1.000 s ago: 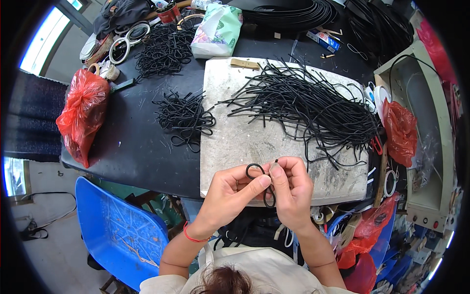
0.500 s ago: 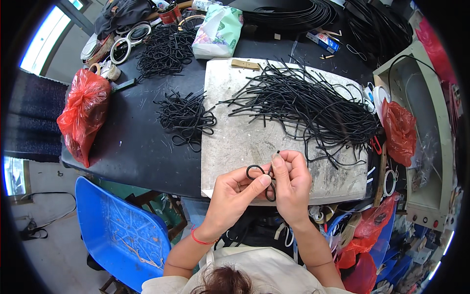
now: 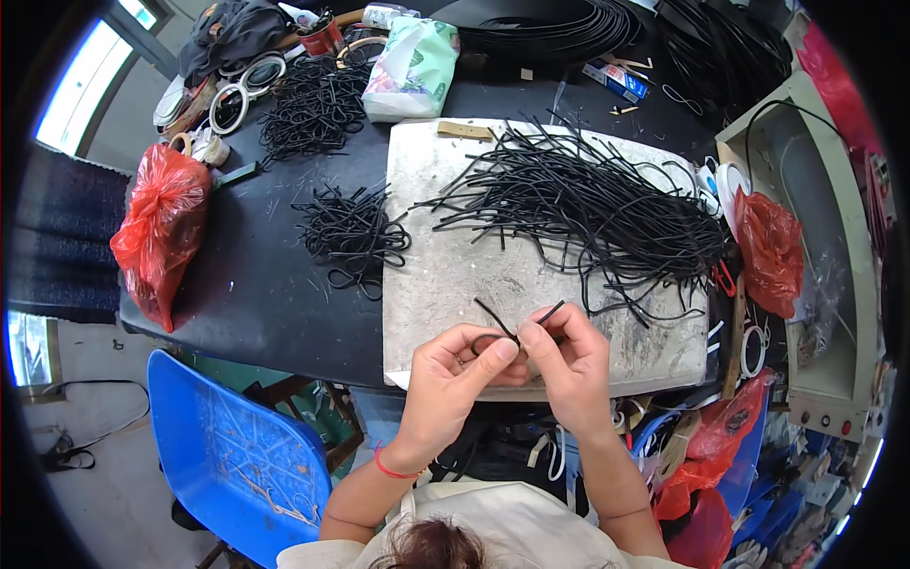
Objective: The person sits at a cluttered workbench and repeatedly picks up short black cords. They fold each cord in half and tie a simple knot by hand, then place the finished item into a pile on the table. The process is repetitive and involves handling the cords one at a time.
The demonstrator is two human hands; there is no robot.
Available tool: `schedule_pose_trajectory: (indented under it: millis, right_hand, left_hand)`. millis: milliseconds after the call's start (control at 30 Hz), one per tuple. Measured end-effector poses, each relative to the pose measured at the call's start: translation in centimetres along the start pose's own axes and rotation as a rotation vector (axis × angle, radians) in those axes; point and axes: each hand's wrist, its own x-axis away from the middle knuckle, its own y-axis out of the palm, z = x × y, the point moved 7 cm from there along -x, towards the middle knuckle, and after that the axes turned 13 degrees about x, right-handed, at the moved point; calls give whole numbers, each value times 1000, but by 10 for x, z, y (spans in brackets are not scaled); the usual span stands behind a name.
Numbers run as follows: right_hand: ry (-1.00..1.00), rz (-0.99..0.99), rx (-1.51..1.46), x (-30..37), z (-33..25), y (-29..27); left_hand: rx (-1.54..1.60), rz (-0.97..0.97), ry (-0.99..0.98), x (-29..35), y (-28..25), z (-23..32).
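Over the near edge of the pale, stained board (image 3: 455, 275), both hands pinch one short black cord (image 3: 487, 310). My left hand (image 3: 464, 370) has thumb and fingers closed on it, with a small loop beside the fingertips. My right hand (image 3: 569, 360) is closed on the cord too, its thumb almost meeting the left one. Two free ends stick up and spread apart; where the strands cross is partly hidden by the fingers. A large heap of straight black cords (image 3: 588, 199) lies on the board. Left of the board is a smaller pile of looped cords (image 3: 351, 237).
Another pile of black cords (image 3: 308, 109) lies farther back, next to a green-white tissue pack (image 3: 412, 71). A red plastic bag (image 3: 161, 228) stands on the table's left. A blue plastic bin (image 3: 237, 446) sits below, and a grey metal machine housing (image 3: 825, 284) borders the right.
The round loops have shrunk or gone behind my fingers. Two cord ends now show, pointing apart. The whole view has shifted slightly.
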Motion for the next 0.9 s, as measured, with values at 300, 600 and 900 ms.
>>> schedule_pose_trajectory:
  millis: [300,600,900]
  right_hand:
    - [132,9,249,9,7,-1]
    - [83,-134,-24,52,-22,7]
    - [-201,-2,82,106,-46,1]
  left_hand:
    - [-1232,-124,788,26,34,27]
    - [-726,-180,166,60,19,35]
    - [-473,-313,55,115,47,16]
